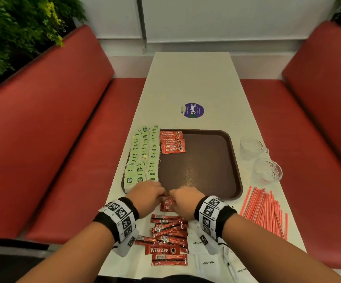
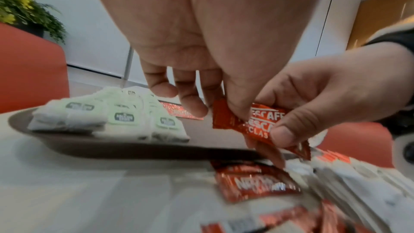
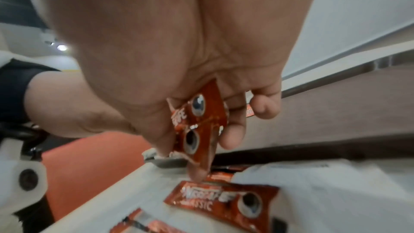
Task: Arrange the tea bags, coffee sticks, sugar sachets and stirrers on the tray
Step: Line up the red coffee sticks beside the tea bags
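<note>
Both hands meet at the near edge of the brown tray [image 1: 206, 160]. My left hand [image 1: 149, 193] and right hand [image 1: 186, 198] together pinch two red Nescafé coffee sachets [image 1: 168, 203] just above the table. The left wrist view shows my left hand [image 2: 215, 109] and the right thumb on the sachets [image 2: 257, 123]. In the right wrist view my right hand [image 3: 195, 146] pinches the same sachets [image 3: 199, 107]. Green tea bags [image 1: 143, 156] fill the tray's left side in rows, with coffee sachets [image 1: 172, 142] stacked beside them at the far end.
Loose coffee sticks [image 1: 169, 237] lie on the table between my forearms. White sugar sachets [image 1: 208, 262] sit under my right forearm. Red-striped stirrers [image 1: 265, 213] lie to the right, with two glass cups [image 1: 251, 147] beyond them. Red benches flank the table.
</note>
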